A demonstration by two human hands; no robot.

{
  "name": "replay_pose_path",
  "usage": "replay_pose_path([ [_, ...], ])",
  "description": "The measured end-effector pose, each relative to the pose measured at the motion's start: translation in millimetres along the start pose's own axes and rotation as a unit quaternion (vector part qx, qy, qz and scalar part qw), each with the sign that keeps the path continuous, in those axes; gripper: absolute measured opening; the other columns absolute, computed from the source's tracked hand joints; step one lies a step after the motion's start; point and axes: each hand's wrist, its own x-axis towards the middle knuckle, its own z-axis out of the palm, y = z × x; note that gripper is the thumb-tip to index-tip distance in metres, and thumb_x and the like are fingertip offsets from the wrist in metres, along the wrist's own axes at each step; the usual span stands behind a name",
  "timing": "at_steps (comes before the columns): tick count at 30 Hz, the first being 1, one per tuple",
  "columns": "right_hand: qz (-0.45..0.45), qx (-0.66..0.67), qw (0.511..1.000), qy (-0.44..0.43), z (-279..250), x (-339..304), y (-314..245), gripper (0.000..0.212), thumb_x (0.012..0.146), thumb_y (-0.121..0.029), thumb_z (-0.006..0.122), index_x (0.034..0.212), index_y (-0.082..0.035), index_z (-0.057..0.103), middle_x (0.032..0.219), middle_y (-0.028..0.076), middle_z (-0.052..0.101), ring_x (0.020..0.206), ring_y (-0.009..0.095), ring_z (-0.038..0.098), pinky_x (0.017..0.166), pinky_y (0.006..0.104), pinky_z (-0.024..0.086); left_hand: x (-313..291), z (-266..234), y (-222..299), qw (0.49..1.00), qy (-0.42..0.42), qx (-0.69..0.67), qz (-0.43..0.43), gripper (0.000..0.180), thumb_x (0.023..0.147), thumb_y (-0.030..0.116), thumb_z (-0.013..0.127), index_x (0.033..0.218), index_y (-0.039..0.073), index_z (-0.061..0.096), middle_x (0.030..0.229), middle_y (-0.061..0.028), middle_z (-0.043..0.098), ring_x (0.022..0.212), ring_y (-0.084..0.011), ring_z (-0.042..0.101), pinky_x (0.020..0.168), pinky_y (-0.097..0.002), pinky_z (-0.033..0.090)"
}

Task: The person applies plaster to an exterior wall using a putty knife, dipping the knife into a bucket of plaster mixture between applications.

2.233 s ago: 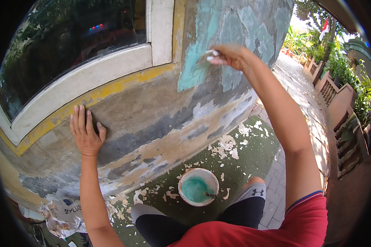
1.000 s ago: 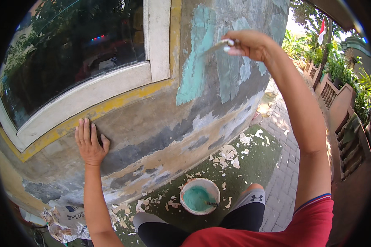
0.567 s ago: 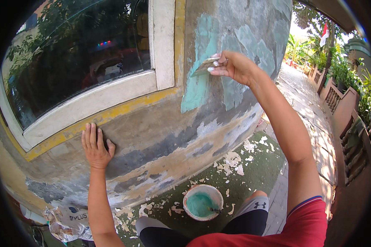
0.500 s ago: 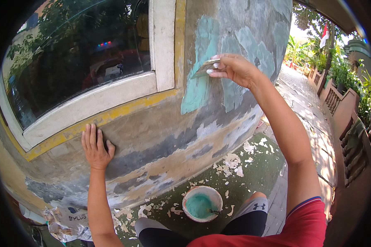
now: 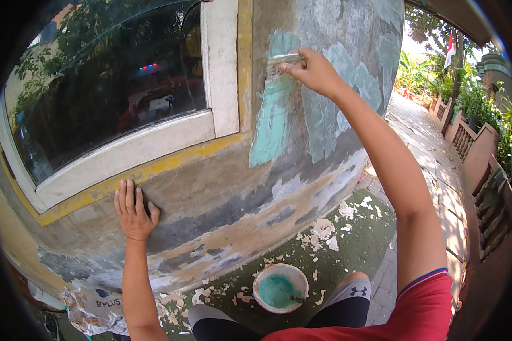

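My right hand [image 5: 308, 69] is closed on a flat putty knife [image 5: 285, 59], whose broad blade lies against the wall [image 5: 210, 184] right of the window. Below the blade runs a wet strip of turquoise filler [image 5: 271, 128]; a thinner smear of it shows above. Duller, bluish-green patches of filler [image 5: 318, 128] cover the wall to the right. My left hand [image 5: 135, 213] rests flat on the wall under the window frame, fingers pointing up and holding nothing. Between my knees stands a white bucket [image 5: 256, 288] with turquoise paste [image 5: 276, 288] and a dark tool handle [image 5: 294, 298] in it.
A window with a white frame [image 5: 131, 150] and yellow border fills the upper left. Paint flakes [image 5: 322, 228] litter the green ground. A crumpled plastic sack [image 5: 94, 310] lies at lower left. On the right, a paved path [image 5: 432, 170] runs beside a low balustrade [image 5: 466, 136].
My right hand has moved up the wall with the putty knife, along the turquoise strip. The strip's upper part is now thinner. My left hand stays on the wall.
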Motion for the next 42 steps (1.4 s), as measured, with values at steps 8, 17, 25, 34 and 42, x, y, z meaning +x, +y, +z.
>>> replay_pose_path([
  [8, 0.004, -0.104, 0.994, 0.04, -73.4, 88.8, -41.6, 0.057, 0.089, -0.046, 0.066, 0.108, 0.007, 0.06, 0.099, 0.021, 0.068, 0.09, 0.031, 0.069, 0.077, 0.0389, 0.054, 0.5, 1.3, 3.5, 1.0, 0.005, -0.001, -0.006, 0.052, 0.082, 0.016, 0.056, 0.13, -0.001, 0.049, 0.143, -0.022, 0.048, 0.136, -0.0408, 0.044, 0.112, -0.0554, 0.033],
  [17, -0.006, -0.15, 0.984, -0.096, -74.6, -0.8, -34.7, 0.065, 0.092, -0.051, 0.061, 0.121, 0.007, 0.055, 0.108, 0.026, 0.067, 0.101, 0.037, 0.066, 0.088, 0.0429, 0.05, 4.0, -1.9, 4.1, 1.0, 0.004, 0.001, -0.006, 0.051, 0.082, 0.016, 0.056, 0.13, -0.001, 0.05, 0.143, -0.0204, 0.048, 0.136, -0.0396, 0.044, 0.113, -0.054, 0.033],
  [25, 0.03, -0.094, 0.988, -0.116, 27.5, -58.2, -0.7, 0.055, 0.093, -0.046, 0.062, 0.113, 0.004, 0.054, 0.091, 0.025, 0.064, 0.086, 0.037, 0.063, 0.077, 0.0447, 0.049, 3.0, -0.1, 4.2, 1.0, 0.005, -0.002, -0.006, 0.052, 0.082, 0.016, 0.056, 0.13, -0.001, 0.05, 0.143, -0.0199, 0.048, 0.137, -0.0388, 0.043, 0.113, -0.054, 0.033],
  [34, -0.037, -0.13, 0.991, 0.015, -14.3, 48.1, -14.8, 0.06, 0.089, -0.048, 0.065, 0.115, 0.006, 0.06, 0.104, 0.026, 0.067, 0.098, 0.039, 0.064, 0.085, 0.0446, 0.05, 0.7, 0.9, 2.0, 1.0, 0.008, -0.006, -0.006, 0.052, 0.082, 0.017, 0.056, 0.13, -0.001, 0.05, 0.143, -0.0215, 0.048, 0.136, -0.0404, 0.044, 0.112, -0.0556, 0.033],
  [42, -0.056, -0.136, 0.989, 0.013, -84.7, 69.1, -47.1, 0.061, 0.09, -0.048, 0.062, 0.116, 0.007, 0.059, 0.107, 0.028, 0.067, 0.103, 0.039, 0.065, 0.09, 0.0434, 0.05, 1.7, -1.0, 0.3, 1.0, 0.001, 0.004, -0.002, 0.054, 0.081, 0.018, 0.056, 0.131, -0.001, 0.049, 0.143, -0.0217, 0.047, 0.136, -0.0407, 0.044, 0.113, -0.0552, 0.032],
])
